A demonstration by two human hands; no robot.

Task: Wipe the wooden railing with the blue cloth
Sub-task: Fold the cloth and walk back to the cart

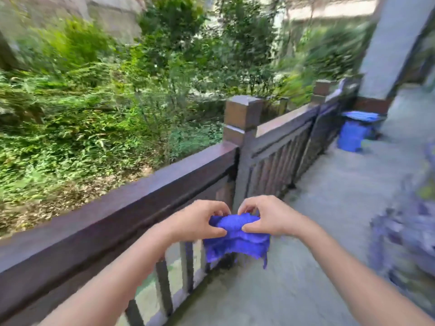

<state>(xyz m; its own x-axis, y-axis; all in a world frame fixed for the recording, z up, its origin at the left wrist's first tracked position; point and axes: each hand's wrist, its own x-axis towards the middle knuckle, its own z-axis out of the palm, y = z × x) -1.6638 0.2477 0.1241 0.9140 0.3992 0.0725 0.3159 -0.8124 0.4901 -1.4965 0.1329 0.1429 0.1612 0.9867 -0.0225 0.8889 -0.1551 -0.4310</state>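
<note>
Head camera is looking down over my two bare arms reaching forward on a paved walkway beside a garden. I am holding the blue cloth (236,236) between both hands, in the air and clear of the wood. My left hand (200,220) is pinching the cloth's upper left edge, thumb underneath and fingers curled over the top. My right hand (263,216) is pinching the upper right edge in the same way, so both grips are closed on the fabric with a bunched ridge of cloth rising between them. The rest of the cloth is hanging loosely below the grips, with one ragged corner dangling lowest under my right hand.

The wooden railing (141,194) is running just to the left of my grip and beyond it, a dark brown top rail leading to a square post (242,118) ahead of my hands. Slats are standing below the rail, directly under my left wrist. Far ahead of the grip, a blue bin (352,135) is sitting against the railing. The picture is smeared by movement, so fine detail is unclear.

To my judgement, I am gathering the cloth into a pad. Doing this well means folding it flat and thick, then carrying it left onto the top rail and pressing it down with one palm.
</note>
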